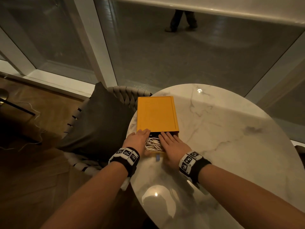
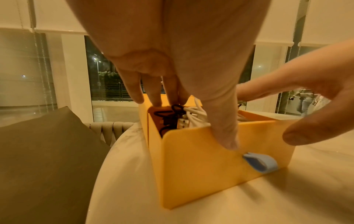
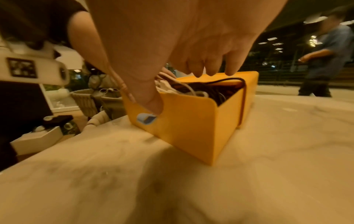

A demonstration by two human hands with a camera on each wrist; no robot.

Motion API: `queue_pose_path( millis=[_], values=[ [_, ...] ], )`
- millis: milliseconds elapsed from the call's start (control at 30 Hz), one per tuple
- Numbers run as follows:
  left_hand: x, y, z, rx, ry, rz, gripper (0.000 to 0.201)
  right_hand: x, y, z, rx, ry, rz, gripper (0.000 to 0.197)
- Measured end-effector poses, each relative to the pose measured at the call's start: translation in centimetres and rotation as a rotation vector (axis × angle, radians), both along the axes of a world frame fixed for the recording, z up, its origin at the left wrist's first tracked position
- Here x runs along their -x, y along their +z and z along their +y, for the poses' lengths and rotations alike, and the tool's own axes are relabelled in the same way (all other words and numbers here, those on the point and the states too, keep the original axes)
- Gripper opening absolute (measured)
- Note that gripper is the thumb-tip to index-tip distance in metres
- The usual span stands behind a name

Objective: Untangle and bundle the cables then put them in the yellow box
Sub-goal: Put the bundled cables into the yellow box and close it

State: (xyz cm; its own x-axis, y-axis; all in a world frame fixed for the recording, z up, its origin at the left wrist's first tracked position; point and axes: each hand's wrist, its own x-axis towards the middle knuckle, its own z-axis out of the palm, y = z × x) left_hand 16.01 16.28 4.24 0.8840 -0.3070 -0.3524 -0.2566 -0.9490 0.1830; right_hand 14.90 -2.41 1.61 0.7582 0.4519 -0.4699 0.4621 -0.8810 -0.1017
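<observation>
The yellow box (image 1: 156,114) lies on the marble table (image 1: 222,129) with its lid slid back, so the near end stands uncovered. White cables (image 1: 152,143) and black cables (image 3: 210,91) fill that end. My left hand (image 1: 138,139) has its fingers on the lid's near edge and its thumb on the box's front wall (image 2: 191,166). My right hand (image 1: 173,144) mirrors it, fingertips on the lid edge and thumb by the blue tab (image 3: 146,119). Both hands look fairly flat in the head view.
A woven chair with a dark cushion (image 1: 99,121) stands against the table's left edge. Marble surface stretches right of the box and toward me. Glass panels rise behind, with a person's legs (image 1: 181,20) beyond. A thin white cord (image 1: 33,113) trails on the wooden floor at the left.
</observation>
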Motion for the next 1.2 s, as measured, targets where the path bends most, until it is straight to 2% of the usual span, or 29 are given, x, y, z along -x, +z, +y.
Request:
queue_pose_path(
  millis=[133, 233, 467, 567, 633, 733, 867, 933, 1033, 1200],
  values=[
    [-0.1, 0.0, 0.0, 0.029, 0.023, 0.025, 0.091, -0.5, -0.3, 0.7, 0.019, -0.081, 0.111, 0.095],
    [-0.3, -0.2, 0.2, 0.043, 0.029, 0.027, 0.099, -2.0, -0.7, 1.3, 0.044, -0.111, 0.121, 0.095],
    [-0.5, -0.2, 0.4, 0.052, 0.051, 0.023, 0.097, -4.9, -1.6, 2.2, 0.06, -0.211, 0.142, 0.078],
    [-0.5, -0.3, 0.4, 0.065, 0.069, 0.025, 0.093, -4.9, -1.1, 1.8, 0.031, -0.194, 0.146, 0.065],
    [-0.4, -0.4, 0.3, 0.074, 0.076, 0.011, 0.092, -3.9, -0.3, 1.6, -0.009, -0.159, 0.125, 0.066],
    [-0.4, -0.6, 0.2, 0.063, 0.076, -0.001, 0.09, -2.0, 1.4, 1.4, -0.048, -0.118, 0.038, 0.066],
    [-0.7, -1.2, 0.3, 0.033, 0.097, 0.015, 0.093, -0.4, 2.9, 2.2, -0.1, -0.026, -0.071, 0.056],
    [-0.9, -1.3, 0.2, 0.012, 0.091, 0.015, 0.092, -0.2, 2.7, 2.7, -0.095, 0.011, -0.007, 0.06],
    [-1.2, -1.2, 0.0, -0.013, 0.065, -0.001, 0.087, -1.3, 1.5, 3.3, -0.023, -0.032, 0.118, 0.066],
    [-1.6, -1.5, 0.0, -0.018, 0.092, 0.019, 0.073, -3.9, -0.1, 4.0, 0.042, -0.067, 0.149, 0.066]
  ],
)
